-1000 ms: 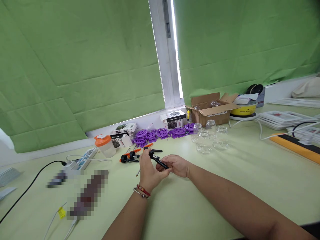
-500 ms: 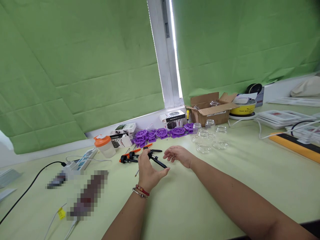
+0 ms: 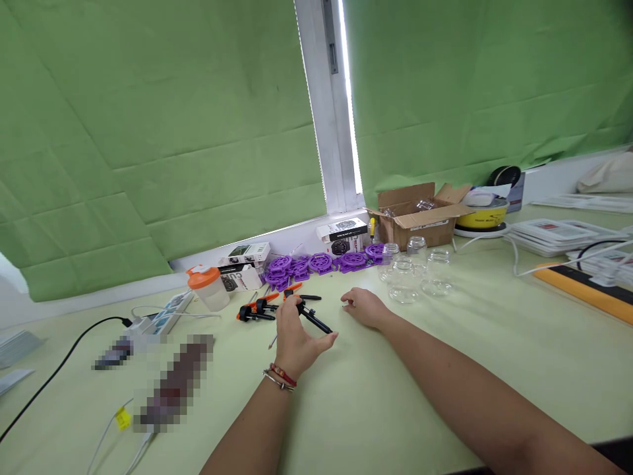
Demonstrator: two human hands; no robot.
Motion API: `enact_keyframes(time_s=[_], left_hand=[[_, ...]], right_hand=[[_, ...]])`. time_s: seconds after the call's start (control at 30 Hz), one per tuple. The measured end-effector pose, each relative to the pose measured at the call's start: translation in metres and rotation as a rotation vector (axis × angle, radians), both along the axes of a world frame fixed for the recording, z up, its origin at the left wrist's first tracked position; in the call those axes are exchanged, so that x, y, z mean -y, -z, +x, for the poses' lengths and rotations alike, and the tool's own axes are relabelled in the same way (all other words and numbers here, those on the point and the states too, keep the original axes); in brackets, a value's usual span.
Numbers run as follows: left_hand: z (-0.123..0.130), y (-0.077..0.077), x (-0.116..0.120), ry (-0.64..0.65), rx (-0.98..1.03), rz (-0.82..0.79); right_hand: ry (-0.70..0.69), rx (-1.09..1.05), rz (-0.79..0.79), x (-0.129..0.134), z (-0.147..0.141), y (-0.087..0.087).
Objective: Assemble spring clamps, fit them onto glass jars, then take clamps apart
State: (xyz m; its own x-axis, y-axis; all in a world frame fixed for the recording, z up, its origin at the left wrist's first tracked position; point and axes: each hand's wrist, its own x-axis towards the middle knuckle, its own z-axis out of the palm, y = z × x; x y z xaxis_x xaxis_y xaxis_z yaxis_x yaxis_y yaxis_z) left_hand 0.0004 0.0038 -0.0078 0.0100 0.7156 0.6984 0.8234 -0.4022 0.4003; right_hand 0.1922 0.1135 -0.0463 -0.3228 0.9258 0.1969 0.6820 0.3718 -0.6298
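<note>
My left hand, wearing bracelets, is closed on a black rod-shaped part. The part slants down to the right, its lower end at my thumb tip; my fingers cover some of its upper end. To the right, my right hand is low over the table with finger and thumb pinched together. Anything between those fingertips is too small to make out. Just beyond my left hand lie black parts with round heads and orange blade-like pieces. A thin metal shaft shows beside my left hand.
Purple round grilles lie along the back near printed boxes. Clear jars stand right, before an open cardboard box. An orange-lidded cup, power strip and cables are left; an orange-black bar lies far right.
My right hand has moved slightly right, away from the black rod-shaped part, and its fingers have gone from spread to pinched. My left hand keeps its hold almost unmoved.
</note>
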Motion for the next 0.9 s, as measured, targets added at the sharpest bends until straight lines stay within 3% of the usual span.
enact_keyframes(time_s=[0.5, 0.63, 0.73, 0.9], left_hand=[[0.001, -0.001, 0.002, 0.03, 0.07, -0.182], [-0.001, -0.004, 0.002, 0.058, 0.131, -0.226], [-0.003, -0.009, 0.002, 0.091, 0.211, -0.242], [-0.006, -0.015, 0.003, 0.158, 0.297, -0.308]], right_hand=[[-0.038, 0.185, 0.112, 0.0, -0.006, -0.002], [-0.089, 0.169, 0.145, 0.007, -0.008, -0.011], [-0.153, 0.099, 0.231, 0.023, -0.017, -0.024], [-0.38, 0.013, 0.501, 0.049, -0.036, -0.038]])
